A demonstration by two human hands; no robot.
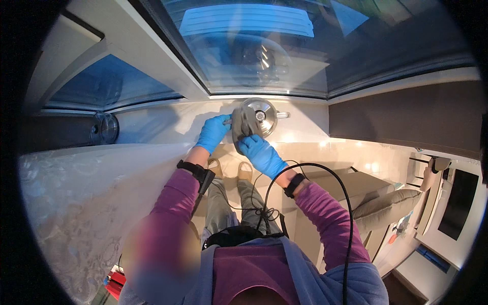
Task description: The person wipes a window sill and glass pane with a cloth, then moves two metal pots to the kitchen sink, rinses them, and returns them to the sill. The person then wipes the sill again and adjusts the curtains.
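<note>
Blue gloves cover both of my hands at the windowsill (160, 124). Between them is a dark grey oval piece (246, 122) with soft-looking folds; whether it is all cloth or lies over something is unclear. At its left edge, my left hand (213, 131) grips a small pale end with the fingertips. The fingers of my right hand (261, 154) are bent and pressed onto its lower part. Partly behind the grey piece is a round vessel (270, 120) with a shiny metal face, a dark round fitting in its centre and a clear handle pointing right.
A clear glass-like container (105, 127) stands at the sill's left end. Window panes (248, 57) rise beyond the sill. A sheer patterned curtain (95, 190) hangs at left. A black cable (335, 175) loops past my right arm. A sofa with a cushion (387, 207) is at right.
</note>
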